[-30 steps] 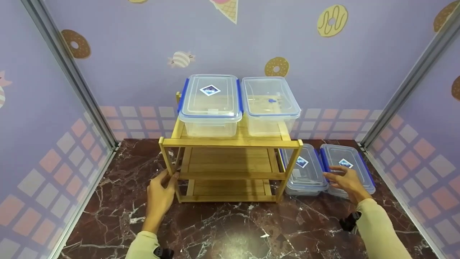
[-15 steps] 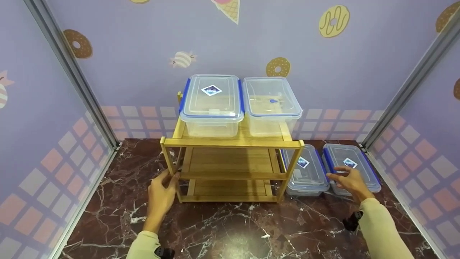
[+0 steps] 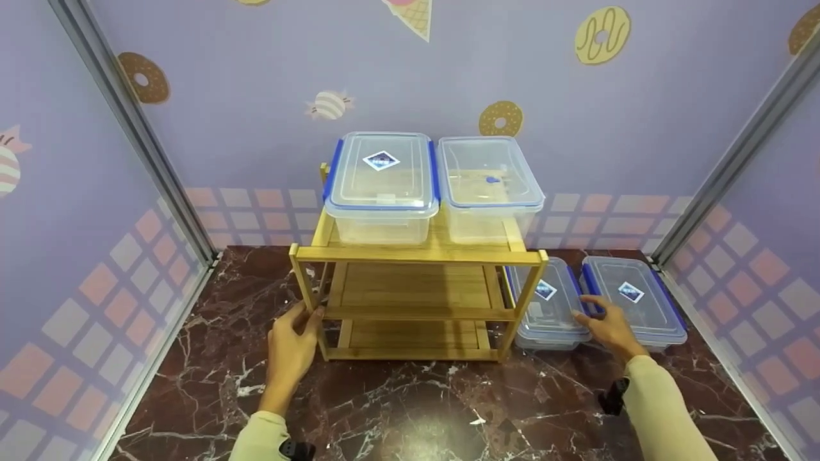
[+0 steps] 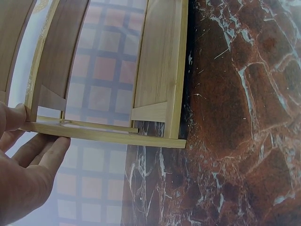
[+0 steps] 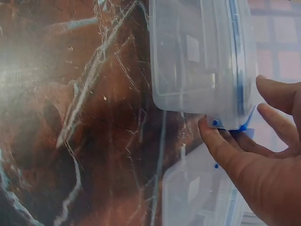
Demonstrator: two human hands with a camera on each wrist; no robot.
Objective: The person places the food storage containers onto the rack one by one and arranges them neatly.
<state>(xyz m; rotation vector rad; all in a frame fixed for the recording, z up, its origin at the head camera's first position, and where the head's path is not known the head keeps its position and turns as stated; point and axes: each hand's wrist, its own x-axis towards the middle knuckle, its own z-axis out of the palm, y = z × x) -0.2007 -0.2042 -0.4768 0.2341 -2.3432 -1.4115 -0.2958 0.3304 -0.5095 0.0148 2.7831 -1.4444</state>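
My left hand (image 3: 291,346) pinches the left front leg of a three-tier bamboo shelf rack (image 3: 416,256); the left wrist view also has the thumb and fingers on either side of that wooden post (image 4: 108,136). Two clear plastic food boxes with blue side clips lie on the floor right of the rack. My right hand (image 3: 608,326) is at the right side of the nearer-to-rack box (image 3: 554,310). In the right wrist view its thumb touches the corner by the clip of a box (image 5: 202,56), with its other fingers spread near the lid. The outer box (image 3: 640,314) lies beyond that hand.
On the rack's top tier stand a lidded clear box with blue clips (image 3: 384,186) and another clear box (image 3: 490,186) beside it. Patterned panels (image 3: 256,83) close off the back and both sides. The floor is dark red marble (image 3: 410,416).
The outer box has slid right, widening the gap between the floor boxes. My right hand has shifted left from it to the inner box. My left hand keeps its hold on the rack leg.
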